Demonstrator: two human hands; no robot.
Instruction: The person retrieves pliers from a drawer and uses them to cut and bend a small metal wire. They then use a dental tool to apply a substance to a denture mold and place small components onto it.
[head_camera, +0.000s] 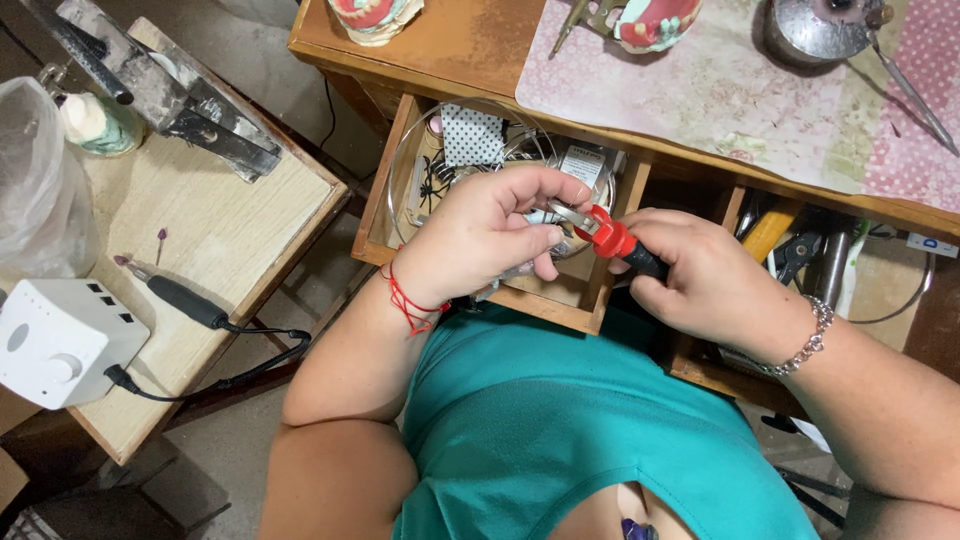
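Observation:
My right hand (705, 280) grips small pliers (612, 237) with red and black handles; their metal jaws point left toward my other hand. My left hand (485, 235), with a red string bracelet on its wrist, is curled around something small at the plier tips, too hidden by the fingers to identify. A thin wire hoop (400, 160) arcs from behind the left hand over an open wooden drawer (375, 215). Both hands hover above the drawer, in front of my teal shirt.
The drawer holds a dotted cloth (472, 136) and clear packets. A second drawer (800, 255) at right holds tools. On the desk (470, 45) above lie a floral mat and bowls. The side table (215, 225) at left carries a rotary handpiece (185, 300), white control box (60, 340) and vise (170, 95).

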